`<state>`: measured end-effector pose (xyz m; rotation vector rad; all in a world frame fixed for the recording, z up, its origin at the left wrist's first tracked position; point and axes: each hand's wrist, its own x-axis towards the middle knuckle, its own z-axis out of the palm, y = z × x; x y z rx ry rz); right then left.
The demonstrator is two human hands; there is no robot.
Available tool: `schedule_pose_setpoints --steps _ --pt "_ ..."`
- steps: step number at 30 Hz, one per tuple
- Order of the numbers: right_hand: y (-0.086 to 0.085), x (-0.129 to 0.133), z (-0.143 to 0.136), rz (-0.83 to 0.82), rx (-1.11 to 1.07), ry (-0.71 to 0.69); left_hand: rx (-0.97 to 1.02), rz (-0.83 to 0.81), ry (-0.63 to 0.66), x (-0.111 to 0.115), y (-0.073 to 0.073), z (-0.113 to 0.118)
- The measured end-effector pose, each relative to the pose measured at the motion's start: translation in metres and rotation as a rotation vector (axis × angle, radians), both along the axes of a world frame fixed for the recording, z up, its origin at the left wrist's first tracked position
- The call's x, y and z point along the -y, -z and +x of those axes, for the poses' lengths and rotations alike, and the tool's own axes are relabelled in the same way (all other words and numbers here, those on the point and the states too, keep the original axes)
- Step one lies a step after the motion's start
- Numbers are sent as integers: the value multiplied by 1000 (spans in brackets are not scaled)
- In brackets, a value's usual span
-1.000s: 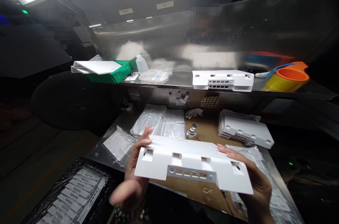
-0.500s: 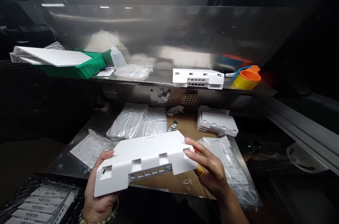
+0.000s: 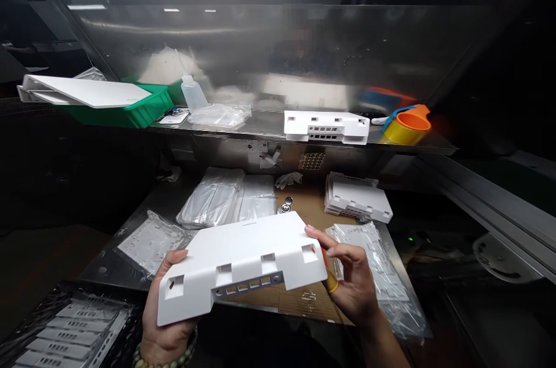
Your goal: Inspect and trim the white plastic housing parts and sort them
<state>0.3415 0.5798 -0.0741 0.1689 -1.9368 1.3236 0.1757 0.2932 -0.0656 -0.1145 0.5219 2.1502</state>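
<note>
Above the near part of a cardboard sheet (image 3: 293,300), a white plastic housing (image 3: 247,240) is held clear of the bench, tilted, its row of square ports turned toward the wearer. Its left end is grasped by the left hand (image 3: 165,304), thumb over the top edge, palm beneath. Its right end is touched by the fingertips of the right hand (image 3: 351,281), in whose bent fingers a red-and-yellow item (image 3: 332,282) is apparently gripped; most of it is hidden, so it cannot be named.

Handling, as judged: light, stiff, thin-walled; smooth faces may slip and be scuffed. Best held by the two short ends; the bars between ports are probably the weakest part and should be spared pressure.

Beyond the housing, a small silver-lidded pot (image 3: 285,207) is seen, with stacked clear plastic bags (image 3: 211,200) to its left and a stack of similar housings (image 3: 360,201) to its right. Bagged parts are laid on both sides, left (image 3: 150,243) and right (image 3: 369,266). Slotted parts (image 3: 73,336) are rowed in a black-lined container, lower left. On the shelf (image 3: 264,124) above, a green bin (image 3: 152,108), a squeeze bottle (image 3: 194,95) and another housing (image 3: 325,124) are placed.
</note>
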Motion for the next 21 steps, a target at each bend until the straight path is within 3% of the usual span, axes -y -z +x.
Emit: schedule_pose_setpoints --steps 3,6,8,11,14,21 --pt "1 -1 0 36 82 72 -173 134 111 -17 -19 4" --pt "4 -7 2 129 237 136 -340 161 -45 -33 -36 10" --pt "10 -11 4 87 326 146 -394 173 -140 -37 -41 14" --pt "21 -12 8 -199 466 149 -451 229 -161 -34 -40 18" --pt "29 -8 12 -462 517 62 -475 294 -126 -28 -37 21" --pt "22 1 7 -458 450 76 -475 241 -124 -19 -28 23"
